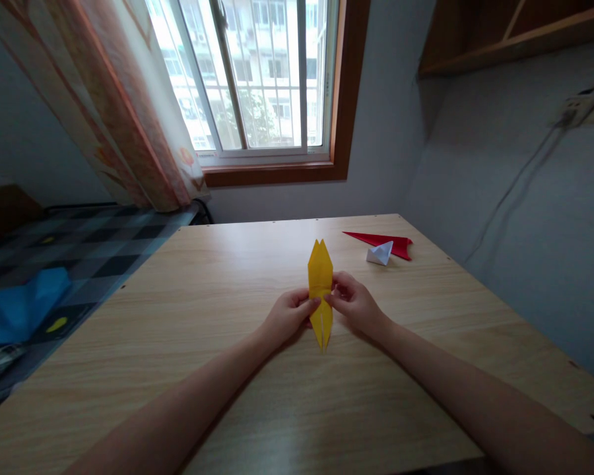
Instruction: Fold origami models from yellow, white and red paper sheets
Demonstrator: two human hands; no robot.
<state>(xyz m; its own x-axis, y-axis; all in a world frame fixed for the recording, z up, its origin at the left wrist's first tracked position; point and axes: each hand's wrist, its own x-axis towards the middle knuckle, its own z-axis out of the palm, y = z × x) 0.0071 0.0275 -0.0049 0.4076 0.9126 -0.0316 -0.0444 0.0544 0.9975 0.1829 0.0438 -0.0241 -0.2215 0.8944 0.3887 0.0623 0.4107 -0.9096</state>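
Note:
A folded yellow paper (321, 267) stands lengthwise between my hands over the middle of the wooden table (218, 277). Its far end has two short points, and its near end tapers into two long points with a narrow slit between them. My left hand (293, 311) pinches the left edge, thumb on top and fingers underneath. On the opposite edge, my right hand (357, 302) grips the paper the same way, its thumb near the left one. The fingers behind the paper are partly hidden.
Toward the far right of the table lie a red folded paper plane (398, 245) and a small white paper boat (379, 254). Left of the table, a bed with a checked cover (103, 227) holds a blue folded paper (24, 303). A window (262, 79) is behind.

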